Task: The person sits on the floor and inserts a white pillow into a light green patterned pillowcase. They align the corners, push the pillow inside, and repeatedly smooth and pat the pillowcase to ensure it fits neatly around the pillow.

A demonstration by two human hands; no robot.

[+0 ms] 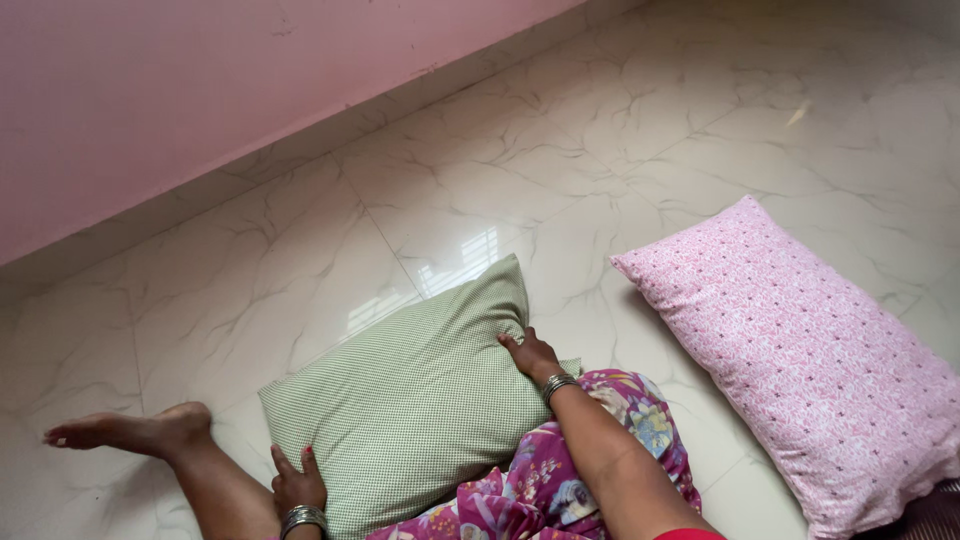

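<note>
Green checked pillow (415, 395) lies on the marble floor (600, 150), near edge propped against the person's lap, long axis running from near left to far right. Both hands are on it at opposite ends of that axis. Right hand (530, 355) sits at the far right edge, grip clenched on the fabric just below the upper corner, wrist bangles visible. Left hand (297, 485) is at the near left corner, fingers curled over the edge; looks like a loose hold, but the palm is hidden so I can't say how firm. So the pillow lies between the two grips, the bulk of it left of the right hand and far right of the left hand. Neither hand is nearer, both touching. Pink patterned pillow (810, 370) lies flat on the floor to the right, well apart from both hands. Bare foot (125, 430) stretched out left, beside the green pillow's near corner. Pink wall (200, 80) runs along the far left.
</note>
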